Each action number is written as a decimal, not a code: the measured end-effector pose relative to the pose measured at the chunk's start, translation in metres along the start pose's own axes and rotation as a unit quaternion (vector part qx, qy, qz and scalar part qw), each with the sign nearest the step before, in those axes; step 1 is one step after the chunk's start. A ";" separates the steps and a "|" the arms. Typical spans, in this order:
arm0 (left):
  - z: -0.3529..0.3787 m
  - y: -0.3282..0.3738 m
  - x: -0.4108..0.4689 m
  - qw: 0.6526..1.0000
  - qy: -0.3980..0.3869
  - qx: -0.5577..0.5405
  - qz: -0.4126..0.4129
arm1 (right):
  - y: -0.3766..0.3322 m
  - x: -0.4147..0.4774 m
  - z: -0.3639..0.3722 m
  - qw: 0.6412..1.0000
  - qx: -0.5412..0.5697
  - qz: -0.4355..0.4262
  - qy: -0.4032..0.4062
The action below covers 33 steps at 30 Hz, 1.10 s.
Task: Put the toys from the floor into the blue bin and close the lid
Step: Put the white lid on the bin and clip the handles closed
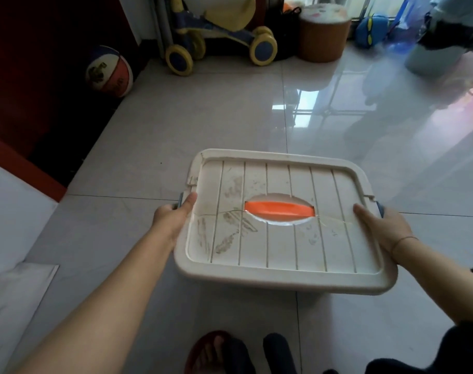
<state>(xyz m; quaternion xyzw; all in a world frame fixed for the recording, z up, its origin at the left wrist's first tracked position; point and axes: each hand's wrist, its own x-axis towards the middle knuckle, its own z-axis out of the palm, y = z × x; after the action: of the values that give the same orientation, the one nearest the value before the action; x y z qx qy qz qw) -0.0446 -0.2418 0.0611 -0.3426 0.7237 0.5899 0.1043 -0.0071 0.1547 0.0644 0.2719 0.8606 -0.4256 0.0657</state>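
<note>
A cream ribbed lid (281,247) with an orange handle (278,210) in an oval recess lies flat over the bin, which is almost wholly hidden beneath it. Only the blue side latches show, one at the left (180,200) and one at the right (380,209). My left hand (173,217) grips the left edge at the latch, thumb on top of the lid. My right hand (383,228) holds the right edge at the other latch, fingers resting on the lid. No loose toys lie on the floor around the bin.
A basketball (109,71) sits at the far left by a dark red wall. A yellow and blue ride-on toy (219,36), an orange stool (323,33) and a blue bag (371,29) stand at the back. A white mattress (14,238) lies left. My feet (243,352) are below.
</note>
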 end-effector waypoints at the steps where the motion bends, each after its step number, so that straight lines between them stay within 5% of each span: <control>1: 0.002 -0.003 0.000 0.999 0.030 0.020 0.006 | 0.001 0.000 0.002 1.000 -0.007 -0.002 0.008; 3: 0.002 -0.003 0.002 0.998 0.046 0.025 -0.015 | 0.003 0.002 0.004 1.000 -0.022 0.004 0.009; 6: 0.000 0.013 0.008 0.992 -0.045 -0.044 -0.111 | 0.002 0.008 0.005 0.999 -0.030 0.022 0.010; 9: 0.005 0.018 0.016 0.989 -0.088 -0.049 -0.105 | -0.007 0.011 0.005 0.998 -0.035 0.042 0.010; 15: 0.020 0.015 0.006 0.996 0.059 0.069 -0.015 | -0.005 0.011 0.011 0.992 -0.091 0.063 0.064; 22: 0.028 0.016 0.000 0.929 0.152 0.331 0.065 | -0.011 0.005 0.016 0.981 -0.148 0.075 0.097; 33: 0.038 0.010 0.001 0.888 0.224 0.383 0.121 | -0.036 -0.016 0.018 0.963 -0.256 0.022 0.078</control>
<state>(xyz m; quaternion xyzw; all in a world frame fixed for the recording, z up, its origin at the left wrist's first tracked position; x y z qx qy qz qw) -0.0609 -0.2059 0.0578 -0.3086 0.9334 0.1830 -0.0094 -0.0149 0.1165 0.0834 0.2975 0.9371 -0.1668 0.0750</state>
